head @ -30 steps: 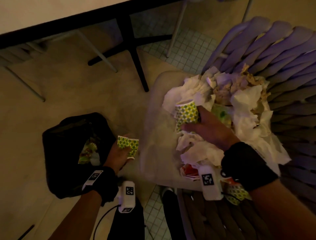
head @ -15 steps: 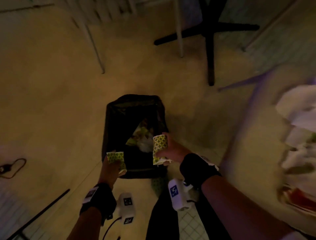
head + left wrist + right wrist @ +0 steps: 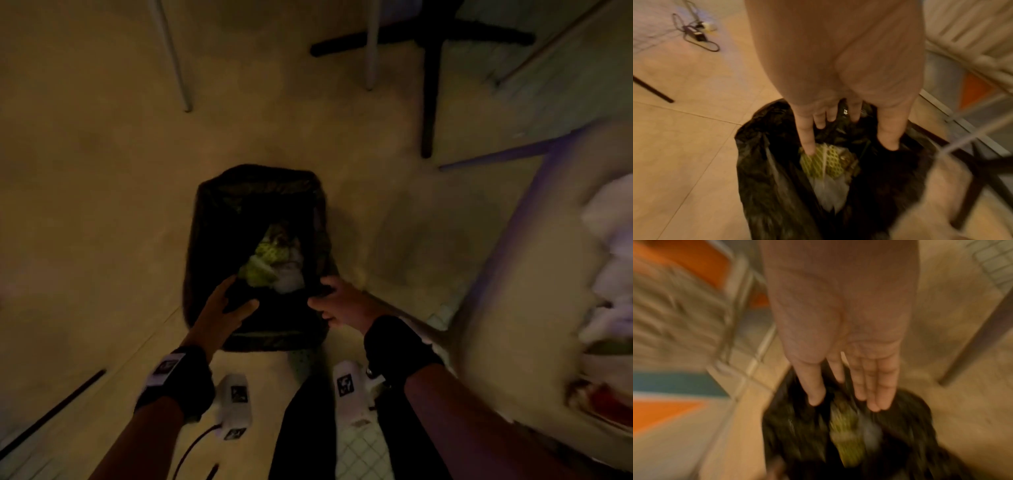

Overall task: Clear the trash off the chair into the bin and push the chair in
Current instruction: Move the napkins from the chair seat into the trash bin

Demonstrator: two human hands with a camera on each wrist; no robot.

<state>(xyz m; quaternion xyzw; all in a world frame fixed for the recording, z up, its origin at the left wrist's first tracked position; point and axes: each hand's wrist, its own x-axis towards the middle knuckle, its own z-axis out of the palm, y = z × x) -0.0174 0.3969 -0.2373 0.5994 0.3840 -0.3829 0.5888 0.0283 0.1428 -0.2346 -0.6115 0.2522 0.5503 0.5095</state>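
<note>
The black-bagged bin stands on the floor just ahead of me. Green patterned paper cups and white tissue lie inside it, also seen in the left wrist view as cups and blurred in the right wrist view as cups. My left hand hovers over the near rim with fingers spread and holds nothing. My right hand is at the bin's right rim, fingers straight and empty. The chair seat sits at right, with a blurred pile of white paper trash on it.
A black table base and pale metal chair legs stand on the floor beyond the bin. A cable with an adapter lies on the floor at left. My dark trouser leg is right below the bin.
Half a second ago each hand held a green patterned cup over the bin. Both hands have let go and the cups now lie in the bin; the view has closed in on it.
</note>
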